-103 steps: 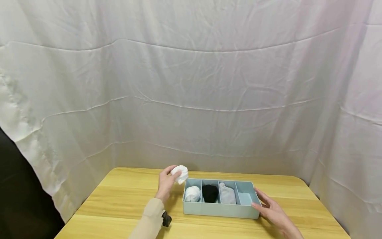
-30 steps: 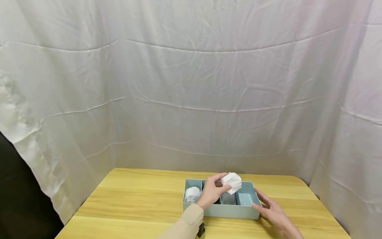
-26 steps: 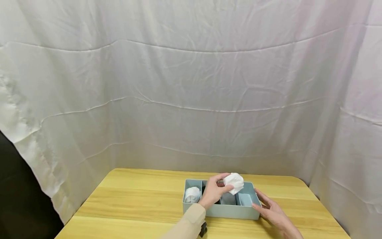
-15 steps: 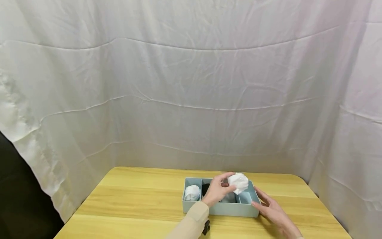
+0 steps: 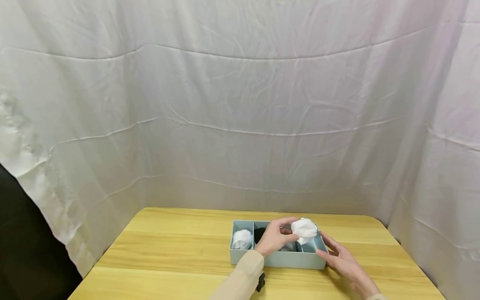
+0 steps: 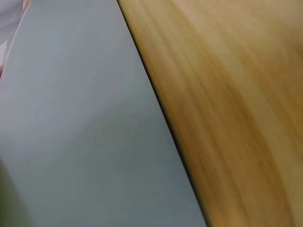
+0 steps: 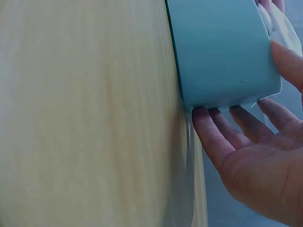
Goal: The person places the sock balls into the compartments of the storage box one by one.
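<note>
A pale blue divided box point(image 5: 277, 259) stands on the wooden table point(image 5: 168, 246). My left hand point(image 5: 275, 237) grips a rolled white sock point(image 5: 304, 230) just above the box's rightmost compartment. Another white roll point(image 5: 241, 239) lies in the leftmost compartment, and a black one point(image 5: 259, 234) peeks out beside it. My right hand point(image 5: 339, 260) rests with straight fingers against the box's right end; the right wrist view shows its fingertips point(image 7: 222, 137) touching the box wall point(image 7: 220, 52). The left wrist view shows only the box wall point(image 6: 85, 142) and table point(image 6: 232, 104).
White cloth point(image 5: 240, 104) hangs behind and on both sides of the table. A dark area point(image 5: 22, 250) lies beyond the table's left edge. Bare wood stretches left of the box.
My left hand has carried the white roll from left of the box across it to above the rightmost compartment, lowering slightly in the last half second. The right hand stays at the box's end.
</note>
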`<state>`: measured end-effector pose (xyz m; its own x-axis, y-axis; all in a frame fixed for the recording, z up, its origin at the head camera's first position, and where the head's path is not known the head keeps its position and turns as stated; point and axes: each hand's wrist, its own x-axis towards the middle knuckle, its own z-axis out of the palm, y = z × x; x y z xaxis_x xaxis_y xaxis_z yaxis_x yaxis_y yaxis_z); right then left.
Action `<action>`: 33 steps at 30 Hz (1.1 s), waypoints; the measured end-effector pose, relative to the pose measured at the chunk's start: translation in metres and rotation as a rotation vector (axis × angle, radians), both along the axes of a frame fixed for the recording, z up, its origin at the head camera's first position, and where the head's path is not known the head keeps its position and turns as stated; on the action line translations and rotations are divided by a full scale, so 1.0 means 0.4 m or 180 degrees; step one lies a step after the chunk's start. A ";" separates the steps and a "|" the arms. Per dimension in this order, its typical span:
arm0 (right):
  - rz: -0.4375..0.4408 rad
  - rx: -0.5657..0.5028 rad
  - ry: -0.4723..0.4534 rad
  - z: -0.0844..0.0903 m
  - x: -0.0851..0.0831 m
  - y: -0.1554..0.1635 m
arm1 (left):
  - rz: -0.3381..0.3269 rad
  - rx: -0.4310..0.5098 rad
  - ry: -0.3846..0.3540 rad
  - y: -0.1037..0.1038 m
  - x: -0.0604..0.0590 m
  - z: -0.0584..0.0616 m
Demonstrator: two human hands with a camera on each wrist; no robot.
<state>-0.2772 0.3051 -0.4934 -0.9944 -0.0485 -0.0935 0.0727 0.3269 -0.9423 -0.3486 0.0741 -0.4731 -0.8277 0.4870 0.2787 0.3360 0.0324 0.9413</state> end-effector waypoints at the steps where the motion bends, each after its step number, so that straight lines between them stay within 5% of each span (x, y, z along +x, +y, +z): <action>1: -0.0003 0.0001 -0.0006 0.000 0.000 0.001 | 0.0001 -0.0013 0.0001 0.001 -0.001 0.000; 15: 0.0010 0.0081 -0.0068 0.009 0.000 0.000 | 0.0049 -0.0165 0.0035 0.005 0.005 0.003; 23: 0.0044 0.0029 0.0027 0.005 0.005 0.000 | -0.0052 -0.0013 -0.0020 0.001 0.011 0.006; 33: 0.0045 0.0098 0.0007 0.008 0.003 -0.003 | 0.0125 -0.0186 0.0241 0.000 0.013 0.000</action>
<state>-0.2760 0.3039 -0.4901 -0.9939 -0.0595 -0.0930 0.0658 0.3567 -0.9319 -0.3434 0.0743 -0.4732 -0.8241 0.4720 0.3133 0.4036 0.1011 0.9093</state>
